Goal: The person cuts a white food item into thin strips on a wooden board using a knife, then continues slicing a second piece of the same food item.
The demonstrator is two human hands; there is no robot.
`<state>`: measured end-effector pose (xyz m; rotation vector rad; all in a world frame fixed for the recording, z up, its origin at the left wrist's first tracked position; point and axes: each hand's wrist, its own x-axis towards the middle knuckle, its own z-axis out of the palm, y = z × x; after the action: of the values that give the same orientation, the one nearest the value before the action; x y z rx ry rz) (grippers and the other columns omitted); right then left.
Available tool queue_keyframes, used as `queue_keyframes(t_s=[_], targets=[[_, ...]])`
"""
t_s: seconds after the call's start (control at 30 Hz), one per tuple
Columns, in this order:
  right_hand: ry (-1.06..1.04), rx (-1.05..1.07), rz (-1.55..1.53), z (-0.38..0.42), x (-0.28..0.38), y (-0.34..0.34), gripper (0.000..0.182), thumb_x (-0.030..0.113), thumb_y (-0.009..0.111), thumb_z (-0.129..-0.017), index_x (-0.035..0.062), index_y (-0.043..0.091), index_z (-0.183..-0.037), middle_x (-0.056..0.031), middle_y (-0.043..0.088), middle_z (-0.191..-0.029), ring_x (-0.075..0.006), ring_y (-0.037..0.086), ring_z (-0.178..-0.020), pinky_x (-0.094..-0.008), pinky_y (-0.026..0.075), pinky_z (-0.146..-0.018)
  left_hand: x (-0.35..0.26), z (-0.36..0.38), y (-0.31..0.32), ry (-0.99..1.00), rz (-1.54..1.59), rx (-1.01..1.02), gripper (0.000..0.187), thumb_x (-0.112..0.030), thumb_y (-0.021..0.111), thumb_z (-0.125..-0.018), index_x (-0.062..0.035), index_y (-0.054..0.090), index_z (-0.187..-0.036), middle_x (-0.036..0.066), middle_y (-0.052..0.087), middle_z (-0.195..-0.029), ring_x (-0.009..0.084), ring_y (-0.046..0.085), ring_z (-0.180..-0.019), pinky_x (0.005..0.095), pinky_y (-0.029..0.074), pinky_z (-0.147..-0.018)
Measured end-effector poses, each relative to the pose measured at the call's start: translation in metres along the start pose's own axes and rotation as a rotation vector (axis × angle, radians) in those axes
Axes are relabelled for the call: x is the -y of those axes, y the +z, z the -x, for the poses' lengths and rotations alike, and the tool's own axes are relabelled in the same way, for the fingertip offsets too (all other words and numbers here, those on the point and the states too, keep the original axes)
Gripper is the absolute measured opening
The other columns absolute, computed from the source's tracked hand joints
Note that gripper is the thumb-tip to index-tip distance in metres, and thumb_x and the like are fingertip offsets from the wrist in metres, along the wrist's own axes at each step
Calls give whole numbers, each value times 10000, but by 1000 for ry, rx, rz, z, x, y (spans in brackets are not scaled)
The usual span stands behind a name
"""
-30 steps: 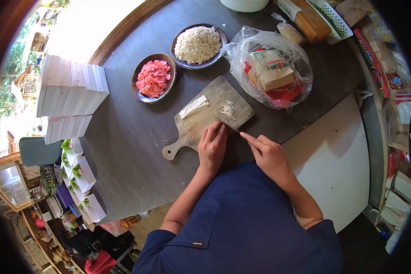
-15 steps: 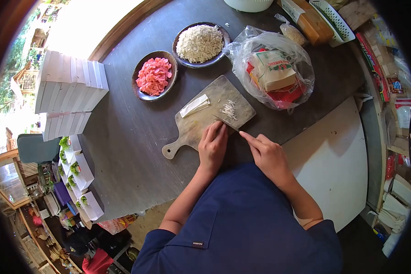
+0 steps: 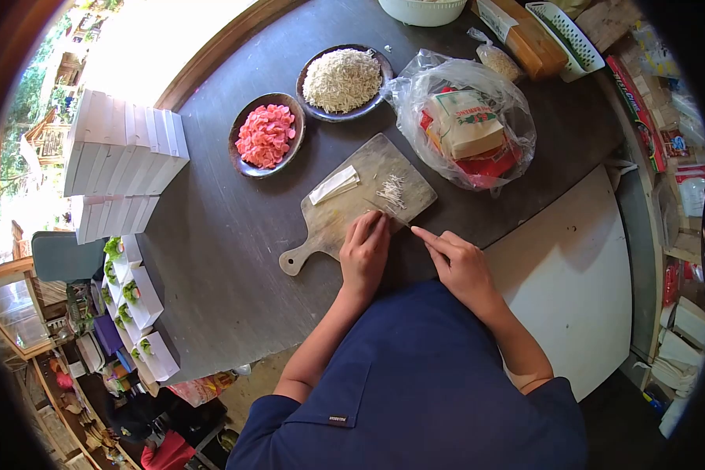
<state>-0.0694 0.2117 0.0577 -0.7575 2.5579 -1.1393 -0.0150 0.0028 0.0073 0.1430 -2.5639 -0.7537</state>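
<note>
While left hand (image 3: 364,249) bunches fingers together, right hand (image 3: 464,268) pinches knife (image 3: 399,221); slivers (image 3: 391,191) thin, pale, loosely heaped.

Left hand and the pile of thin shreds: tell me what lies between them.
In the head view, the thin knife blade lies between the left hand and the pile of thin shreds.

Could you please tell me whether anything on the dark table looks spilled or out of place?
A tiny white scrap lies on the dark table, just beside the plate of white shreds; it looks odd alone there, perhaps spilled. The loose slivers on the cutting board look normal.
</note>
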Motion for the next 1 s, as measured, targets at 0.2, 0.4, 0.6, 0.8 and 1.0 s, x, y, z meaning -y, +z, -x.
queue_keyframes(t_s=[0.2, 0.4, 0.6, 0.8, 1.0], targets=[[10, 19, 8, 2, 1, 0, 468, 125, 674, -1038, 300, 701, -1472, -110, 635, -875, -361, 706, -763, -498, 587, -689, -1, 0, 1, -7, 8, -14, 254, 14, 813, -878, -12, 809, -1131, 94, 749, -1195, 306, 738, -1111, 407, 608, -951], [6, 28, 13, 1, 1, -2, 457, 131, 669, -1041, 291, 702, -1468, -116, 636, -875, -366, 710, -765, -507, 592, -697, -1, -1, 1, 6, 6, -14, 261, 16, 814, -876, -13, 811, -1136, 93, 750, -1193, 310, 738, -1115, 409, 608, -949], [-24, 19, 20, -10, 0, 8, 450, 133, 666, -1044, 283, 702, -1467, -119, 641, -875, -374, 710, -753, -516, 597, -706, 2, 1, 2, 41, 7, -16, 272, -6, 801, -886, -16, 793, -1158, 86, 738, -1218, 300, 735, -1123, 402, 614, -944], [15, 27, -3, 3, -4, 1, 436, 135, 667, -1048, 272, 708, -1460, -128, 639, -873, -380, 707, -761, -517, 588, -701, -1, 0, 2, -5, 14, -36, 257, 22, 818, -878, -13, 814, -1132, 96, 761, -1185, 311, 745, -1098, 406, 606, -945], [-54, -26, 29, -6, -4, 6, 450, 135, 685, -1039, 270, 708, -1468, -119, 627, -851, -356, 694, -730, -496, 581, -675, -1, -1, 2, 10, 15, -27, 250, 17, 821, -876, -15, 816, -1125, 95, 760, -1187, 306, 743, -1107, 403, 605, -947]])
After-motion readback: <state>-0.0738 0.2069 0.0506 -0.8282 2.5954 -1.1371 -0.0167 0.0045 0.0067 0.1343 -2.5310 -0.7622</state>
